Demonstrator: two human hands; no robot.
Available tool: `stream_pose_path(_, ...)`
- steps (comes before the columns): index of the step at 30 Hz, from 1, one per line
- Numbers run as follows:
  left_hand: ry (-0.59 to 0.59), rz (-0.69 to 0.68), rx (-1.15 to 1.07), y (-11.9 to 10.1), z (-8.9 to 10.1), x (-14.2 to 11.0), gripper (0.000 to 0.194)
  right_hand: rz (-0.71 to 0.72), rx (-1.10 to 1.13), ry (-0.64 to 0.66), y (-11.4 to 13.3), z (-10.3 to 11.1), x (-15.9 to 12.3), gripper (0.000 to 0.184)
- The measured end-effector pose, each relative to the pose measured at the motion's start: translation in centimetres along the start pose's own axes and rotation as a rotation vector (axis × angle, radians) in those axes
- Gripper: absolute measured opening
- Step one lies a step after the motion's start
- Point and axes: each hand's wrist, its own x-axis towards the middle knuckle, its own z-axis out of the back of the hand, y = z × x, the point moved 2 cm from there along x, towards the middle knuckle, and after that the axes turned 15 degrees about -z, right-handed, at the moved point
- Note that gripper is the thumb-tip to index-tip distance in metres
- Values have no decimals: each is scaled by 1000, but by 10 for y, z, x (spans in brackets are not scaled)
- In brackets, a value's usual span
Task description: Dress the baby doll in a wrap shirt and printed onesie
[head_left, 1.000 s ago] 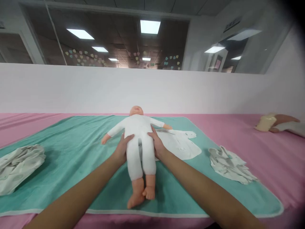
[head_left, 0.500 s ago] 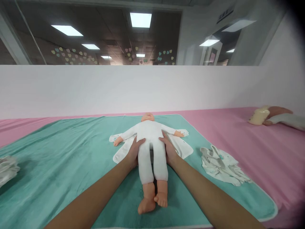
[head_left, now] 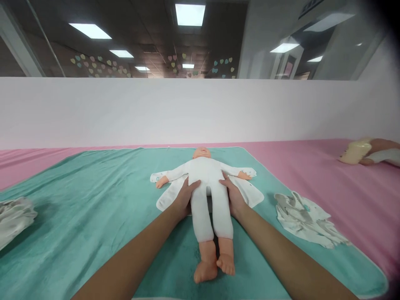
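- The left hand [head_left: 184, 199] is closed around the doll's side at the left hip, its thumb lying over the white-clad front.
- The right hand [head_left: 234, 196] grips the opposite hip in the same way, thumb on top; the undersides of both grips are hidden.
- The doll [head_left: 204, 173] lies face up in the middle of the green towel [head_left: 103, 212], head far, bare feet near, arms spread left and right.
- Under its upper body is a white garment [head_left: 250, 191], spread open (its sleeve ends show beside the doll's hands).
- To the right on the towel sits a crumpled cloth [head_left: 304, 221]; a crumpled bundle [head_left: 15, 218] lies at the far left edge of view.
- Beyond the towel, a pink sheet [head_left: 312, 166] reaches the white wall [head_left: 187, 112].
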Motion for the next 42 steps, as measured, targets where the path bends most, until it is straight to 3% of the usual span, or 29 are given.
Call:
stream_pose_path(8, 31, 23, -236, -1, 4, -5, 67, -16, -21, 12, 1, 1, -3, 61)
stream_pose_path(18, -152, 36, -449, -11, 11, -13, 71, -42, -88, -1, 10, 1, -5, 52)
stream_pose_path(21, -269, 80, -397, -4, 21, -13, 63, 61, -192, -268, 19, 12, -6, 52)
stream_pose_path(23, -380, 110, -267, 4, 35, -11, 51, 254, -358, -515, 29, 17, -9, 53)
stream_pose_path(25, -509, 100, -74, 13, 53, -11, 38, 510, -593, -634, 37, 11, -12, 53)
stream_pose_path(28, -671, 54, 205, 30, 81, -13, 30, 738, -1003, -497, 40, -19, -4, 49)
stream_pose_path(31, -661, 99, 331, 53, 99, -17, 27, 682, -1535, -212, 27, -61, 24, 48)
stream_pose_path(33, -615, 147, 304, 66, 105, -18, 26, 662, -1814, -129, 16, -86, 48, 51)
stream_pose_path(37, -580, 134, 222, 77, 105, -17, 27, 601, -2150, 21, -8, -123, 94, 55)
stream_pose_path(40, -605, 96, 58, 76, 105, -17, 36, 542, -2286, 153, -20, -137, 114, 49)
stream_pose_path(42, -710, 93, -166, 75, 108, -19, 37, 540, -2256, 205, -20, -140, 117, 45)
